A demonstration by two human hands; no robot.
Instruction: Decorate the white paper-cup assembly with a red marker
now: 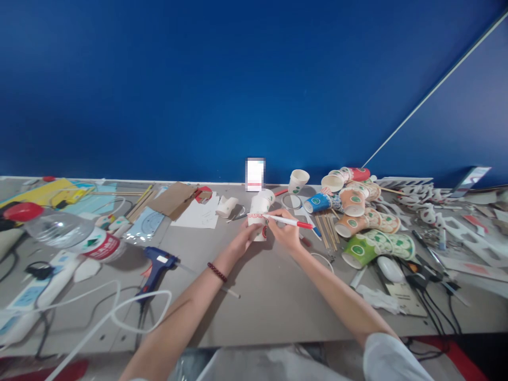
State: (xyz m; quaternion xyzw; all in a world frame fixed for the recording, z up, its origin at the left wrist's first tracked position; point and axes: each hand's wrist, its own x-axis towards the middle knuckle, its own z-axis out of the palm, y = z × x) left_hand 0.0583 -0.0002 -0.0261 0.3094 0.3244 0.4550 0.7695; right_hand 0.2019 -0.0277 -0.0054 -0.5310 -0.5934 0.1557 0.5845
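In the middle of the table, my left hand [243,236] is wrapped around a white paper cup [259,206] and steadies it from the left. Red looped marks run across the cup's side, and a round logo shows lower down. A white marker pen [291,221] with a red end is pinched in my right hand [286,234]. Its tip is at the red marks on the cup; whether it touches cannot be made out. Behind the hands lies a cut white cup piece [227,206], and another white paper cup [298,181] stands to the right.
Several patterned paper cups [359,248] lie piled on the right, near wooden sticks [327,231] and cables. On the left are a blue glue gun [156,270], a large plastic bottle [75,233], a power strip [37,296] and cardboard [172,200]. A blue wall [222,95] closes off the back.
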